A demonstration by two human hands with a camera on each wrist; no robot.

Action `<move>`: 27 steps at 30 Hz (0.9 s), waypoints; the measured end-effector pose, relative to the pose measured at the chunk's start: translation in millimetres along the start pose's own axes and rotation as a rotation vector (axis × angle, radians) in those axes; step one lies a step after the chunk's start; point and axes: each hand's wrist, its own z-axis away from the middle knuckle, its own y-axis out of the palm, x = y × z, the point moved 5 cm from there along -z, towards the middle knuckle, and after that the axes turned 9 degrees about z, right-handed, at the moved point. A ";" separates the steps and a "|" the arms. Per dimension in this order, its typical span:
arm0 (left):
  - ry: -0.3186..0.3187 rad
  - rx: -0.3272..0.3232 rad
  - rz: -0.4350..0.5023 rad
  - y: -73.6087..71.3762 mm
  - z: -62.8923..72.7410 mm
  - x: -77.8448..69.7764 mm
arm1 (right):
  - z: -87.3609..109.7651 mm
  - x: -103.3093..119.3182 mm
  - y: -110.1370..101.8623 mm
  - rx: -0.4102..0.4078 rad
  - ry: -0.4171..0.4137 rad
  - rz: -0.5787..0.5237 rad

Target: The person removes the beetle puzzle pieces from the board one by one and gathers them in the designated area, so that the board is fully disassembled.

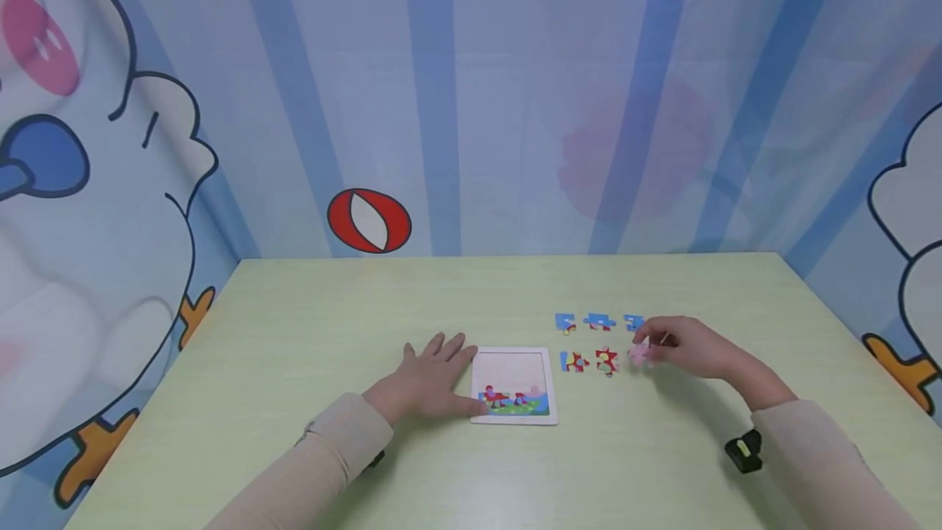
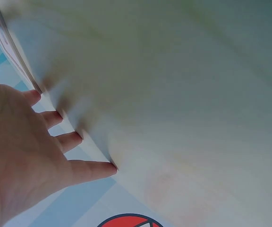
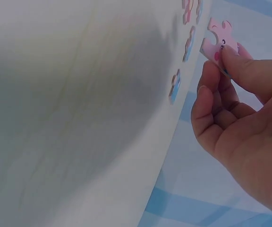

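My right hand (image 1: pixel 688 346) pinches a pink jigsaw piece (image 3: pixel 223 40) between thumb and index finger, with part of a face printed on it. The piece is lifted off the table beside the loose pieces. My left hand (image 1: pixel 430 383) lies spread on the table, its thumb and a fingertip touching the left edge of a square puzzle tray (image 1: pixel 553 383). The tray has a white frame; its lower part shows a colourful picture with green, blue and red, and its upper part is pale pink. In the left wrist view the fingers (image 2: pixel 91 171) are spread against the tabletop.
Right of the tray lie loose pieces in two rows: blue ones such as the blue piece (image 1: pixel 599 321) behind, and red-and-yellow ones such as the red piece (image 1: pixel 607 361) in front. The pale wooden table (image 1: pixel 331 309) ends at a printed blue curtain (image 1: pixel 500 105).
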 end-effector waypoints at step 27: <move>0.012 -0.002 0.011 -1.6 2.0 0.8 | -4.1 -20.3 11.4 0.019 0.090 0.040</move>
